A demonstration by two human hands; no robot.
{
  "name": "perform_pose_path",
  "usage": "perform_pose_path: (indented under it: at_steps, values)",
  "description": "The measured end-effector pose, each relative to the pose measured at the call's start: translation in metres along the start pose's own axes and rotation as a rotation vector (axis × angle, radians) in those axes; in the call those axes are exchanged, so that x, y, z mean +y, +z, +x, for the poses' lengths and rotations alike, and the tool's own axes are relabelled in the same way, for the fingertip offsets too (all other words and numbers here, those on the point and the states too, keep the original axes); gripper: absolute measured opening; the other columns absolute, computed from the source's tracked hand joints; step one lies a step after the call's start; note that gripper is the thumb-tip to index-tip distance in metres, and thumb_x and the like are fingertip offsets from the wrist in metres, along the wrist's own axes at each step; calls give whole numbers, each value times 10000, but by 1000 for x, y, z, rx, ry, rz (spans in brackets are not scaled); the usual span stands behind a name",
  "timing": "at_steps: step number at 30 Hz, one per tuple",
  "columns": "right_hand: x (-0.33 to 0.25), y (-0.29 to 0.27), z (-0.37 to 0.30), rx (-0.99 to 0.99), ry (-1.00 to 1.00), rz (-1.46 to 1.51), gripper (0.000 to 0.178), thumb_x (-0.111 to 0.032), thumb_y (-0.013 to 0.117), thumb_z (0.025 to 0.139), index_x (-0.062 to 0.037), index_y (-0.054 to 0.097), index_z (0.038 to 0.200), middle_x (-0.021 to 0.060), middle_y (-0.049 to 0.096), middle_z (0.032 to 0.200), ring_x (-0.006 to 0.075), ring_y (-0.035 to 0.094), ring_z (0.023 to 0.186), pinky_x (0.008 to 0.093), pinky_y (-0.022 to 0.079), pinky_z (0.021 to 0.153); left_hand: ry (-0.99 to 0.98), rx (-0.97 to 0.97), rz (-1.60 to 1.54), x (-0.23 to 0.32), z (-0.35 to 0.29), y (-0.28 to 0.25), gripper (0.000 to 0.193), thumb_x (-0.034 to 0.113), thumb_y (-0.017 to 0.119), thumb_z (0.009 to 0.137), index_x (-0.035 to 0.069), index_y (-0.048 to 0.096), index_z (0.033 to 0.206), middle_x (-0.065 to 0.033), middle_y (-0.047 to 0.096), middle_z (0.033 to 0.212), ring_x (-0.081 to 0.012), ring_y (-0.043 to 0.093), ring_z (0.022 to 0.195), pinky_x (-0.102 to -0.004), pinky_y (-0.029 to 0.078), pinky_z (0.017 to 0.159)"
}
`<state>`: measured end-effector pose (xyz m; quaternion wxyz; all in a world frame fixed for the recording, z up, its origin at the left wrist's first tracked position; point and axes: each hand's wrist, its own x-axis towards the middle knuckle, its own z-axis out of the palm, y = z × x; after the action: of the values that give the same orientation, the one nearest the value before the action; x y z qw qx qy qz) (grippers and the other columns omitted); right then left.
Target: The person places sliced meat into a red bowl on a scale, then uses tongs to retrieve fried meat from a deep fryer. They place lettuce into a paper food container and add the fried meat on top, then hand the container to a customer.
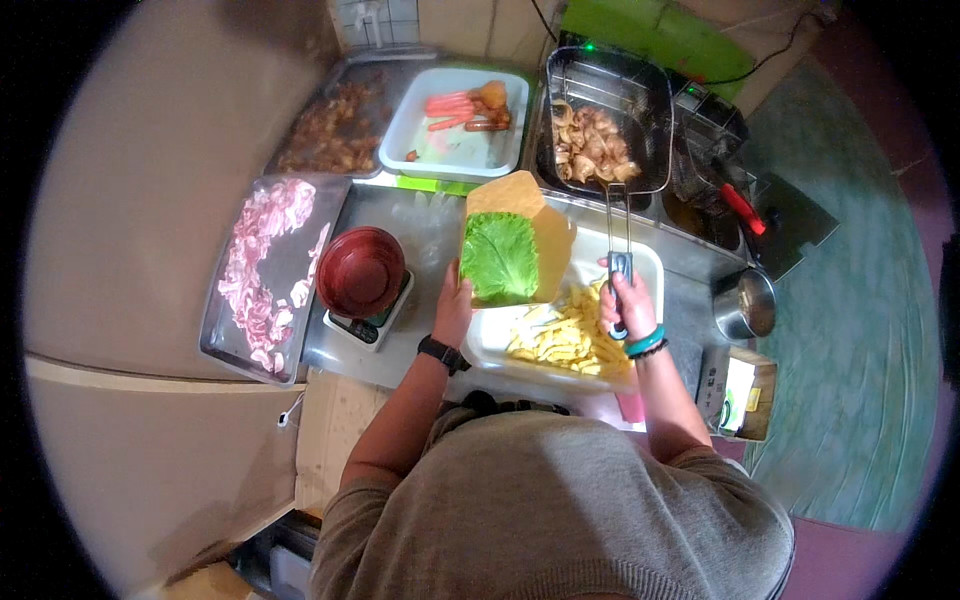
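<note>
My left hand (454,308) is closed on the left edge of an open brown paper food box (553,228). A green lettuce leaf (500,256) lies inside the box. My right hand (627,303) is wrapped round the dark handle of a wire fryer basket (645,95), which stretches away from me at the back. Browned fried pieces, apparently meat (595,143), sit in the near part of that basket. Below the box and my right hand is a white tray (652,268) of pale yellow fries (562,338).
A red bowl (360,272) stands on a kitchen scale (365,330), left of my left hand. Farther left, a metal tray (222,345) holds raw pink meat. Behind are a white tub (400,125) with sausages and a tray of browned bits (335,125). A steel pot (742,305) stands at right.
</note>
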<state>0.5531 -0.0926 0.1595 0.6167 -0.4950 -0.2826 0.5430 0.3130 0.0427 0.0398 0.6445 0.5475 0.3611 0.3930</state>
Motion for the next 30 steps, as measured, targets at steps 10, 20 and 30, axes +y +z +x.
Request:
perform_pose_path:
  at_steps: [10, 20, 30]
  values:
    - [66, 7, -11, 310, -471, -925, 264, -117, 494, 838, -37, 490, 1089, 130, 549, 663, 254, 557, 560, 330, 444, 519, -29, -18, -42, -3, 2, -4, 445, 276, 336, 915, 50, 276, 1294, -131, 415, 1207, -228, 455, 1064, -316, 473, 779]
    - [82, -8, -5, 227, -571, -1195, 308, -71, 564, 725, -55, 462, 1015, 175, 571, 700, 346, 576, 621, 382, 460, 555, -113, 68, -75, 31, -11, 5, 577, 481, 295, 893, 19, 349, 1235, -141, 459, 1148, -244, 523, 990, -346, 507, 709]
    - [79, -9, -7, 248, -537, -1137, 307, -70, 548, 675, -53, 489, 976, 161, 543, 647, 299, 567, 575, 361, 450, 540, -142, 45, -131, 31, -11, 3, 653, 529, 267, 882, 27, 259, 1299, -149, 339, 1282, -257, 468, 1089, -371, 490, 763]
